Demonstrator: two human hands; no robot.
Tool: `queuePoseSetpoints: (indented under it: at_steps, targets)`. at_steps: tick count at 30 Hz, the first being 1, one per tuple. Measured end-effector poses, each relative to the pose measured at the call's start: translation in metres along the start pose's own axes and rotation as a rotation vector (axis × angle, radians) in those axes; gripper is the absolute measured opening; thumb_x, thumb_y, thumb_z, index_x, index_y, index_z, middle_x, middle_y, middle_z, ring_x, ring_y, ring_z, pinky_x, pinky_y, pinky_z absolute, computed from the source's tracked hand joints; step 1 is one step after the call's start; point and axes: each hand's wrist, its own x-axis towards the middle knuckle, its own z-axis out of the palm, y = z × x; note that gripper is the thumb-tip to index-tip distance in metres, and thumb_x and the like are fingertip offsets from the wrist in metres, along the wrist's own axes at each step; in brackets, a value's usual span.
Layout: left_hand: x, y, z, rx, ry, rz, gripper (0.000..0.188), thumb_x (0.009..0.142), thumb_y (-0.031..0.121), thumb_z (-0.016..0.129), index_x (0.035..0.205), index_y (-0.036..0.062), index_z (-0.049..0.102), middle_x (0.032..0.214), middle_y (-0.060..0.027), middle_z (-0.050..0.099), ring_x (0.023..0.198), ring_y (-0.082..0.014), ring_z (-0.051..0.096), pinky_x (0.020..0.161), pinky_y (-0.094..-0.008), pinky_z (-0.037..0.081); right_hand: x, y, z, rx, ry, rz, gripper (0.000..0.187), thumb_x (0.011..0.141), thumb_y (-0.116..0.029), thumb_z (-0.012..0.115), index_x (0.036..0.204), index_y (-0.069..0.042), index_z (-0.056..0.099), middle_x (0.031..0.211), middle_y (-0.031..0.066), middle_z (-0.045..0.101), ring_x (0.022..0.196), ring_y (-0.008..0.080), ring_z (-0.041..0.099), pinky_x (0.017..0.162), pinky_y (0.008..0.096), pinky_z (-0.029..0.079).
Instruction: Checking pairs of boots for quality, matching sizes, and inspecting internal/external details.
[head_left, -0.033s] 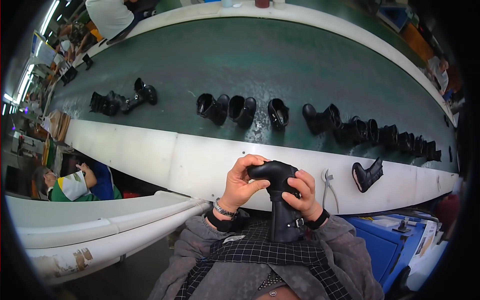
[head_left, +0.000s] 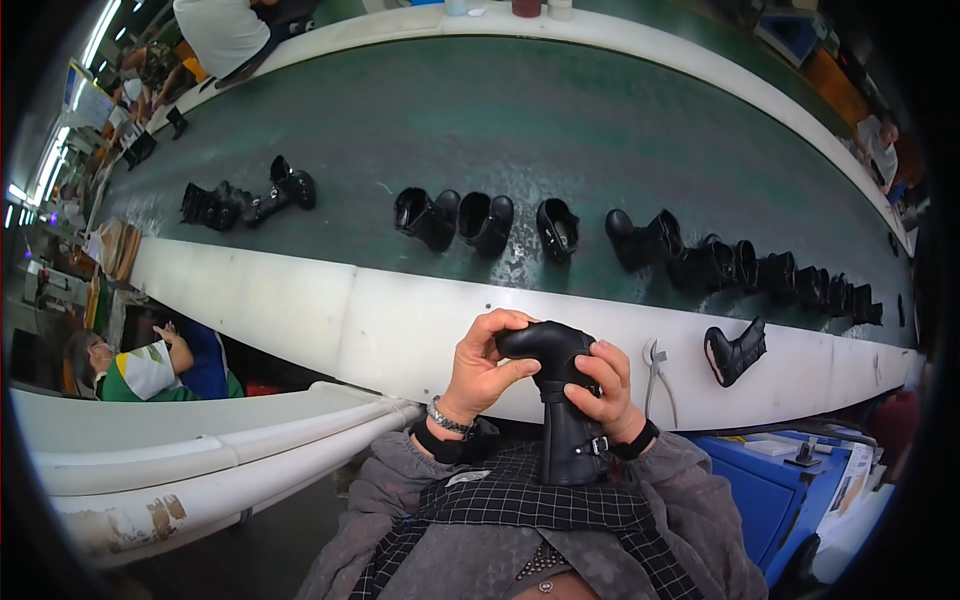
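Note:
A black boot [head_left: 566, 425] with a buckled strap is held between my two hands, its shaft pointing down against my checked apron [head_left: 500, 497]. My left hand [head_left: 486, 368] grips the toe end, thumb below and fingers behind. On the other side, my right hand [head_left: 609, 392] has its fingers wrapped on the ankle area. To the right of that hand, metal pliers [head_left: 657, 380] lie on the white ledge [head_left: 400, 320]. Farther right on the ledge, another black boot [head_left: 735, 351] rests tipped over, its pale sole edge showing.
Several black boots [head_left: 484, 222] stand in a row along the green belt [head_left: 450, 120] beyond the ledge. A blue cabinet [head_left: 750, 490] is at my right, and a white rail [head_left: 230, 455] at my left. A co-worker [head_left: 150, 368] sits at the left; others are across the belt.

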Motion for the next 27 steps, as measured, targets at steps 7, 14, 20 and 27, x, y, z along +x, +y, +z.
queuePoseSetpoints:
  at_steps: [7, 14, 20, 27]
  targets:
    - [0.002, -0.007, -0.004, -0.074, 0.130, -0.143, 0.047, 0.077, -0.001, 0.070, 0.116, 0.0074, 0.044, 0.102, -0.0032, 0.052, 0.093, -0.0099, 0.054, 0.082, -0.0237, 0.047, 0.018, -0.001, -0.001, 0.096, -0.067, 0.132, 0.040, 0.065, -0.007, 0.070, 0.103, -0.014, 0.061, 0.112, 0.0091, 0.059, 0.100, 0.0284, 0.055, 0.082, 0.0359, 0.050]
    - [0.008, -0.004, -0.008, 0.009, 0.108, -0.171, 0.047, 0.078, 0.000, 0.071, 0.115, 0.0089, 0.043, 0.097, -0.0014, 0.053, 0.087, -0.0074, 0.054, 0.074, -0.0200, 0.047, 0.024, -0.002, 0.000, 0.109, -0.068, 0.162, 0.037, 0.064, -0.007, 0.069, 0.100, -0.011, 0.063, 0.110, 0.0094, 0.061, 0.096, 0.0280, 0.057, 0.081, 0.0347, 0.050]
    - [0.006, -0.011, -0.009, -0.065, 0.132, -0.134, 0.049, 0.077, -0.001, 0.070, 0.114, 0.0094, 0.039, 0.096, -0.0031, 0.054, 0.088, -0.0094, 0.056, 0.078, -0.0232, 0.048, 0.029, 0.003, -0.002, 0.123, -0.133, 0.153, 0.037, 0.064, -0.008, 0.069, 0.100, -0.012, 0.063, 0.109, 0.0082, 0.061, 0.095, 0.0273, 0.057, 0.080, 0.0342, 0.050]
    - [0.007, -0.018, -0.013, -0.066, 0.121, -0.150, 0.052, 0.077, -0.002, 0.069, 0.114, 0.0100, 0.035, 0.099, -0.0062, 0.055, 0.092, -0.0113, 0.056, 0.080, -0.0245, 0.048, 0.027, 0.005, 0.001, 0.107, -0.114, 0.157, 0.038, 0.063, -0.009, 0.070, 0.100, -0.012, 0.063, 0.109, 0.0080, 0.061, 0.096, 0.0273, 0.057, 0.080, 0.0341, 0.050]
